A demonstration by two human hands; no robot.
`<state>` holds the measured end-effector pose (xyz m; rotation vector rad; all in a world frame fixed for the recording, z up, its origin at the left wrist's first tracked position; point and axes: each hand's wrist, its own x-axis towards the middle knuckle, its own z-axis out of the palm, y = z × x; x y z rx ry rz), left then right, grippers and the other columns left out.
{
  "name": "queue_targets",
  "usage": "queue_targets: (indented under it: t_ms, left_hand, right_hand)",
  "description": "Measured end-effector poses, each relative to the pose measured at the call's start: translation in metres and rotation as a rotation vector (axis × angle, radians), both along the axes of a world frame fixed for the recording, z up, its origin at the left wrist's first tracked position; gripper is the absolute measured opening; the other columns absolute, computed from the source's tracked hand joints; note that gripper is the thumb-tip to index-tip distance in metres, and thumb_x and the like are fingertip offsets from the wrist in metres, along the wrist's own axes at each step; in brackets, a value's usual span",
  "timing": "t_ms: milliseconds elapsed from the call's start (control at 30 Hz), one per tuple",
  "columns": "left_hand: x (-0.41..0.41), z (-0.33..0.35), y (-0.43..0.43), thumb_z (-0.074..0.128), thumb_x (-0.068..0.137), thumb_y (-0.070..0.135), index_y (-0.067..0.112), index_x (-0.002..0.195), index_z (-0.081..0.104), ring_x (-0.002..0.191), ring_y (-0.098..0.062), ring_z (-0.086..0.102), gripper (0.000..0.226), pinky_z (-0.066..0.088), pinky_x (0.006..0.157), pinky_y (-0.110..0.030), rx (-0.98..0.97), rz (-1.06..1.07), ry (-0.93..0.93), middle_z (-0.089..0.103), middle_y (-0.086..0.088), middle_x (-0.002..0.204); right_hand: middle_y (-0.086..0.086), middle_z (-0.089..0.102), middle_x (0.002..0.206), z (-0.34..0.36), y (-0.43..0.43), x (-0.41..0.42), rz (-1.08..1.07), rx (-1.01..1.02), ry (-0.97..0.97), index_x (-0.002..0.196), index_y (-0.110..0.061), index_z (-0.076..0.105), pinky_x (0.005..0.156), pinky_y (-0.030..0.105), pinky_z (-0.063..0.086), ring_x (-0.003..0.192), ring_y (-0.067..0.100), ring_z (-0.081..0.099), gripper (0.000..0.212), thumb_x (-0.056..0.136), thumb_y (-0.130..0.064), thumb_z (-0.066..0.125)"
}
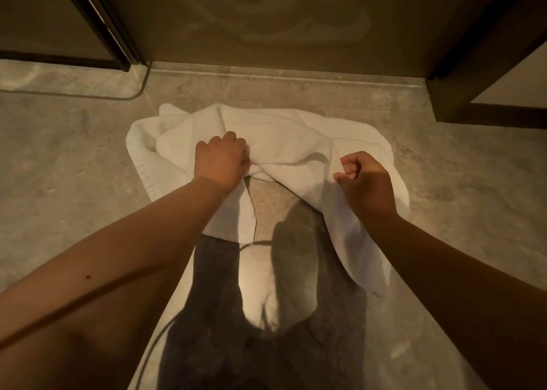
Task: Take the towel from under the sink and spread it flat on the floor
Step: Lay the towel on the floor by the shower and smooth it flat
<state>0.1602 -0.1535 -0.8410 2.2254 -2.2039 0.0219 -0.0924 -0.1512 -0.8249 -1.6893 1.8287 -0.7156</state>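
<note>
Mottled grey stone floor (59,158) fills the scene, running far to a beige wall panel (266,19) with dark-framed openings at the far left and far right. A white terry-cloth towel (284,140) lies bunched and rumpled on the floor in the middle, its far part resting on the stone and its near edge lifted, with one loose end trailing near and to the right. The left hand (220,161) is closed on a gathered fold at the towel's near-left edge, knuckles up. The right hand (365,185) pinches the cloth at the near-right edge between thumb and curled fingers. Both bare forearms reach in from the near side, well apart. A dark shadow falls on the floor between them.
</note>
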Motion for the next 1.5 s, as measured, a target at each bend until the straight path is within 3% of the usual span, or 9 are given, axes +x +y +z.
queue_targets:
  t_ms: [167,367,633,833,1133,1500]
  left_hand:
    - [0.0,-0.001,-0.004,0.047,0.093,0.019,0.011,0.101,0.066,0.083,-0.033,0.054,0.023,0.029,0.065,-0.036,-0.02,0.074,0.084,0.058,-0.011,0.099]
    - [0.006,0.003,0.002,0.052,0.091,0.022,0.012,0.103,0.069,0.084,-0.032,0.057,0.023,0.031,0.067,-0.035,-0.07,0.066,0.221,0.06,-0.009,0.099]
    - [0.022,0.028,0.02,0.059,0.087,0.024,0.013,0.097,0.069,0.084,-0.028,0.057,0.019,0.045,0.066,-0.039,-0.136,0.042,0.373,0.062,-0.007,0.092]
    - [0.036,0.051,0.045,0.058,0.086,0.025,0.015,0.094,0.067,0.077,-0.022,0.059,0.015,0.042,0.059,-0.031,-0.151,-0.047,0.359,0.067,-0.001,0.082]
    - [0.057,0.089,0.1,0.062,0.085,0.022,0.014,0.092,0.067,0.073,-0.022,0.059,0.011,0.052,0.066,-0.041,-0.073,-0.242,0.275,0.067,-0.003,0.082]
    - [0.065,0.074,0.148,0.06,0.083,0.027,0.018,0.083,0.064,0.069,-0.017,0.055,0.01,0.044,0.061,-0.032,0.141,-0.415,0.215,0.064,0.002,0.075]
  right_hand:
    - [-0.001,0.056,0.083,-0.001,-0.001,0.0,0.002,0.006,0.015,0.103,-0.01,0.062,0.073,0.019,0.04,0.074,0.014,0.05,0.018,0.086,-0.013,0.067]
    - [-0.005,0.053,0.077,-0.001,0.0,-0.003,0.005,0.014,0.003,0.099,-0.013,0.061,0.065,0.009,0.036,0.065,0.004,0.047,0.014,0.086,-0.013,0.066]
    - [-0.007,0.055,0.075,0.011,0.004,-0.004,0.043,0.028,-0.122,0.095,-0.017,0.06,0.067,0.015,0.04,0.068,0.007,0.049,0.013,0.086,-0.009,0.062]
    - [-0.009,0.058,0.077,0.033,0.018,-0.009,0.137,0.003,-0.134,0.094,-0.024,0.06,0.06,0.004,0.041,0.067,0.005,0.051,0.017,0.084,-0.01,0.064]
    - [-0.016,0.059,0.087,0.061,0.044,-0.01,0.331,0.014,0.044,0.097,-0.03,0.061,0.067,0.011,0.039,0.08,0.003,0.055,0.016,0.087,-0.018,0.063]
    - [-0.005,0.059,0.089,0.057,0.076,-0.008,0.61,0.104,0.197,0.092,-0.027,0.059,0.074,0.026,0.045,0.081,0.013,0.055,0.014,0.086,-0.015,0.063]
